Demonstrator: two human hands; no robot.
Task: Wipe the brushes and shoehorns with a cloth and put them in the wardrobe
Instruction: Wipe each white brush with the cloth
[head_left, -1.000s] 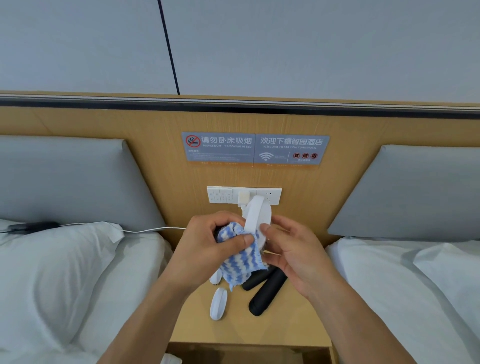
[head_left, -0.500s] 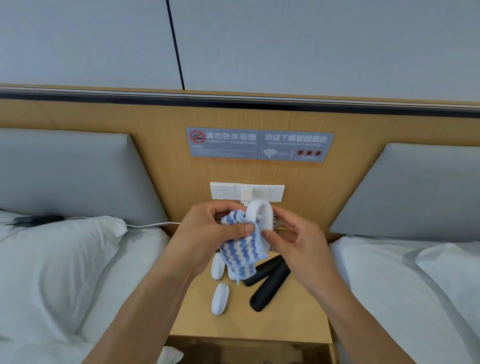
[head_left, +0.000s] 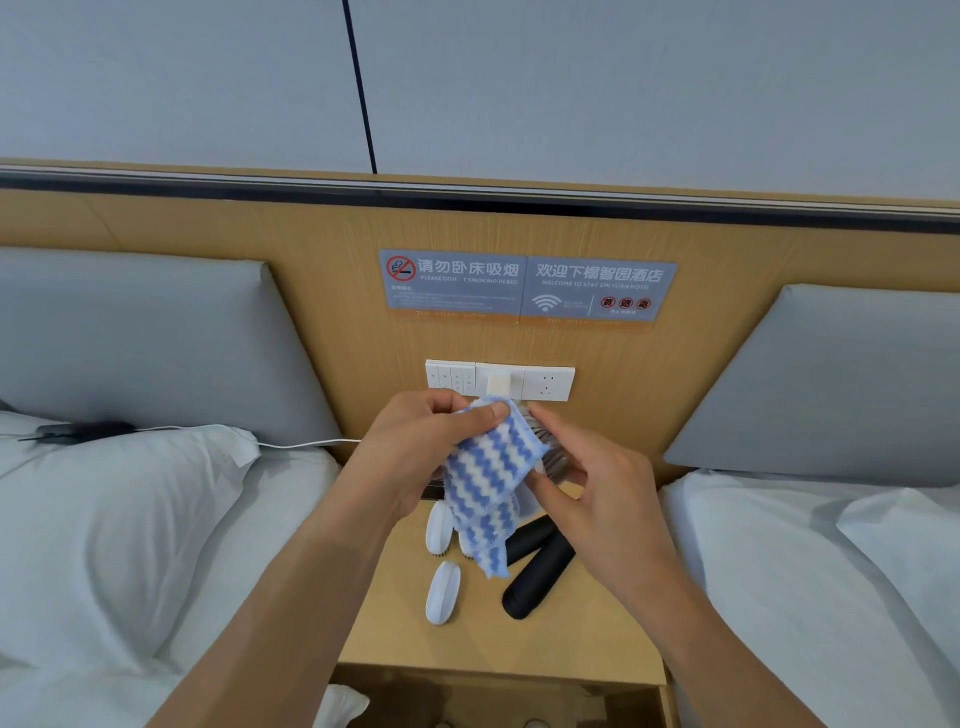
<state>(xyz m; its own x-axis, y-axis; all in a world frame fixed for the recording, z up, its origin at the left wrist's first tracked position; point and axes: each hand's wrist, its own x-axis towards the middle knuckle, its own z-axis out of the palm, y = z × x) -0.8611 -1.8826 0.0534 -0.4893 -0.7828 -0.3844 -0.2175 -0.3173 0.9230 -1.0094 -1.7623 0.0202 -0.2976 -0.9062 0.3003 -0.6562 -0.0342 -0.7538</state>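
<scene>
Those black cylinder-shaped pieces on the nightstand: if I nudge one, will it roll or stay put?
The black pieces look rounded and smooth, so a sideways nudge would probably roll them. The two lie touching, which may check that a little. The nightstand top looks flat with no raised edge, so one could roll off.

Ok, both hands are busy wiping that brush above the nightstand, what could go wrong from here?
The cloth hangs low over the white brushes and black shoehorns on the nightstand; its tail might drag one toward the edge. The right hand holds the brush only at its edges, so hard wiping from the left hand could knock it loose.
</scene>
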